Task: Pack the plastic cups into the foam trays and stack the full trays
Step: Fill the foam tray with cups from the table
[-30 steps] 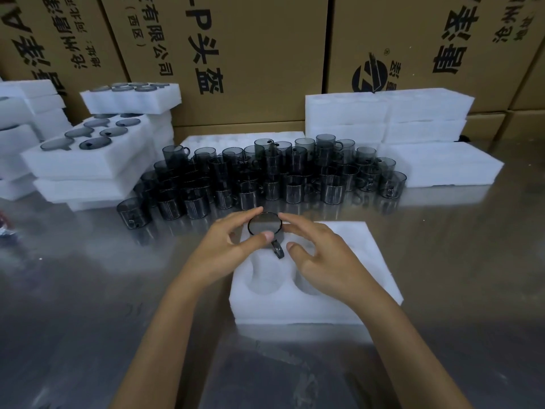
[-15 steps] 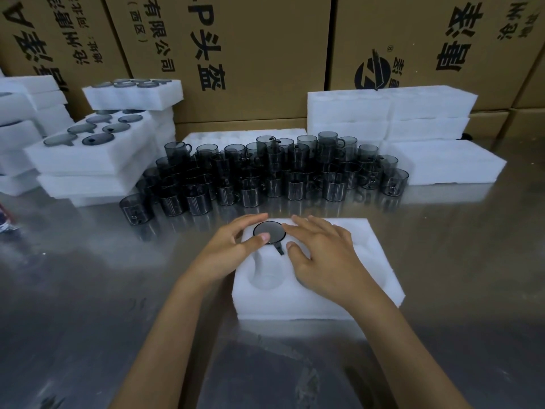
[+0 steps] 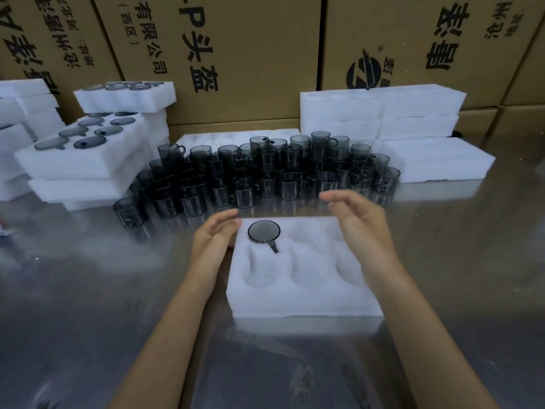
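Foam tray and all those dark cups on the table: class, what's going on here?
A person is packing dark plastic cups into a white foam tray. One cup already sits in the far-left pocket; the other pockets in view are empty. The left hand and right hand are both open and hold nothing, above the tray. Full trays are stacked at the left.

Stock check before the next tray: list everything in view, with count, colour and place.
Foam tray with cup pockets: one, white, on the table in front of the person.
Smoky plastic cup with handle: one, dark grey, seated in that tray's far-left pocket.
Loose plastic cups: dozens, dark grey, clustered behind the tray.
Filled foam trays: several, white, stacked far left.
Empty foam trays: several, white, stacked far right.
Cardboard boxes: several, brown, along the back.
Metal table: one, silver.
Left hand: open, beside the tray.
Right hand: open, above the tray.
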`<control>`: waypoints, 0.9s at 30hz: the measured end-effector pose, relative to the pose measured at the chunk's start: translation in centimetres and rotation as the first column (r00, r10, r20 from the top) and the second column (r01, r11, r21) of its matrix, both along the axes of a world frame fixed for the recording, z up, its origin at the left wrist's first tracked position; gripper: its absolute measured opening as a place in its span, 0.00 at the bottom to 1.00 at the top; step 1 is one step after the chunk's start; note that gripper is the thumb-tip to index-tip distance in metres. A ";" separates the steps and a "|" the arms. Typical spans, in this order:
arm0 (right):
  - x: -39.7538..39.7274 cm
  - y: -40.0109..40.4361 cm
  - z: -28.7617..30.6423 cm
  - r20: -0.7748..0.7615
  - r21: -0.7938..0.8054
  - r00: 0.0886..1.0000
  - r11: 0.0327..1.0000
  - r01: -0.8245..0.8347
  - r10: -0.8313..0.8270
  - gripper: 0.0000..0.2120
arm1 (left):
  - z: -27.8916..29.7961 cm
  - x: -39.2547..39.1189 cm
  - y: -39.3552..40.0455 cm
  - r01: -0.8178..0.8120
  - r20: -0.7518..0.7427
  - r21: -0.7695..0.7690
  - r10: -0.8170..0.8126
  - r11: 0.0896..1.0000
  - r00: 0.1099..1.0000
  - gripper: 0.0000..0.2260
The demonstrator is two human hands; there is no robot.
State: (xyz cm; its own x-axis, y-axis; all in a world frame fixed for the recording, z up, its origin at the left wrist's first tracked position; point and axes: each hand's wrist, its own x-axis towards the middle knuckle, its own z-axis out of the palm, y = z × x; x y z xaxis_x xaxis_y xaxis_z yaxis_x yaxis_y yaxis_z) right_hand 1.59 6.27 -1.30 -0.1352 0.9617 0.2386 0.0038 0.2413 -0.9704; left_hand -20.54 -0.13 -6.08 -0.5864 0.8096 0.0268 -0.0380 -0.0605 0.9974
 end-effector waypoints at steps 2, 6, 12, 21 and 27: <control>0.6 0.5 0.0 -0.021 0.031 0.998 0.998 0.063 -0.062 0.14 | -0.4 -0.2 0.5 -0.121 -0.004 0.003 0.121 0.993 0.993 0.09; 2.1 1.4 -0.3 -0.060 -0.053 0.992 0.993 0.106 -0.109 0.12 | -0.7 -0.8 2.0 -0.195 -0.202 -0.029 0.185 0.980 0.962 0.10; 3.8 2.8 -1.4 -0.026 -0.205 0.984 0.964 0.168 -0.177 0.11 | -0.8 -2.7 5.1 -0.275 -0.440 -0.083 0.213 0.958 0.873 0.20; 3.7 3.1 -2.7 -0.004 -0.412 0.987 0.899 0.147 -0.163 0.12 | -1.2 -5.9 8.9 -0.365 -0.622 -0.045 0.260 0.930 0.739 0.26; 3.5 3.2 -2.7 0.004 -0.426 0.986 0.892 0.152 -0.166 0.12 | -0.9 -5.3 10.1 -0.384 -0.878 0.235 0.364 0.893 0.310 0.22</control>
State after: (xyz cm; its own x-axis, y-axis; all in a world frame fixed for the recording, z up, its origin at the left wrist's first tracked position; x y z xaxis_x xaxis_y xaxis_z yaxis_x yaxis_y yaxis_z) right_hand 5.12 9.50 -4.00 0.0287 0.9806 -0.1939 -0.0251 -0.1933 -0.9808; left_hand -25.85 9.96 -6.97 -0.4698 0.5162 0.7161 0.8787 0.1961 0.4352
